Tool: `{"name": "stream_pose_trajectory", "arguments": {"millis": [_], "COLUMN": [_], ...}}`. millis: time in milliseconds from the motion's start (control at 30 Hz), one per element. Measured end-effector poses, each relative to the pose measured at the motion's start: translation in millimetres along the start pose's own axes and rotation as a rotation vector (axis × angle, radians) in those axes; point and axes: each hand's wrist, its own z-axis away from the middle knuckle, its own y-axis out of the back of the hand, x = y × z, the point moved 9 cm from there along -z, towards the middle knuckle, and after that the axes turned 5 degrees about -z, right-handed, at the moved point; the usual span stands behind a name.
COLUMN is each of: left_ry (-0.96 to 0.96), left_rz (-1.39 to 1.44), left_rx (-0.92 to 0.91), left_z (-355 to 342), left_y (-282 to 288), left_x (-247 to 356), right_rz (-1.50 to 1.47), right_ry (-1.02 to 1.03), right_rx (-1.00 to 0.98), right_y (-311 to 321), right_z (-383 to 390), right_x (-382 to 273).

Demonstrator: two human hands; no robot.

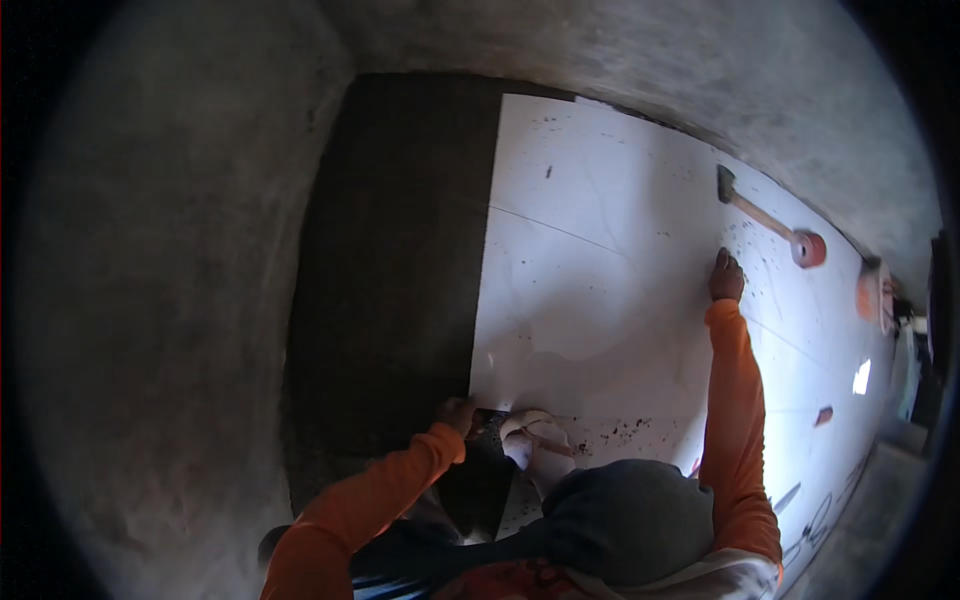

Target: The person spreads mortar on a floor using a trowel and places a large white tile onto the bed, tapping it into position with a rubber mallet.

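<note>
Pale tiles (580, 250) with speckles of debris cover the right part of the floor, beside dark grey mortar or concrete (385, 230). My left hand (458, 418) grips the near left corner of a tile, fingertips partly hidden. My right hand (727, 275) rests on the tile's right side, fingers apart and slightly bent. Just above it lies a wooden-handled tool (760, 215), with a dark head at one end and a round red piece at the other. A crumpled-looking pale object (535, 445) sits right of my left hand, partly hidden by my body.
Grey walls (170, 250) bound the floor at left and back. At the far right stand an orange-and-white container (873, 295) and other indistinct items. A small reddish block (824, 414) and dark scribble-like items (810, 535) lie on the right tiles.
</note>
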Motion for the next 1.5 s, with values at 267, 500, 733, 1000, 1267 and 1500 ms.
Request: {"name": "stream_pose_trajectory", "arguments": {"millis": [267, 500, 733, 1000, 1267, 1500], "left_ry": [-0.183, -0.325, -0.37, -0.277, -0.256, -0.156], "left_rz": [0.196, 0.261, 0.221, 0.13, 0.144, 0.373], "left_rx": [0.295, 0.442, 0.441, 0.483, 0.588, 0.729], "left_z": [-3.9, 13.0, 14.0, -11.1, -19.9, -17.8], "left_y": [-1.8, 74.7, 173.5, 260.3, 334.7, 321.3], "left_x": [-5.8, 42.5, 72.7, 69.9, 66.3, 67.4], "right_rz": [0.074, -0.296, -0.636, -0.46, -0.506, -0.327], "right_ry": [-0.489, -0.589, -0.407, -0.327, -0.265, -0.199], "right_rx": [0.202, -0.074, -0.194, -0.323, -0.336, -0.304], "right_y": [-27.8, -64.4, -99.9, -156.1, -164.3, -126.2], "right_z": [-40.0, -46.1, -19.8, -4.4, 34.6, 56.1], "right_x": [-0.5, -36.1, -111.0, -164.7, -239.7, -281.8]}}
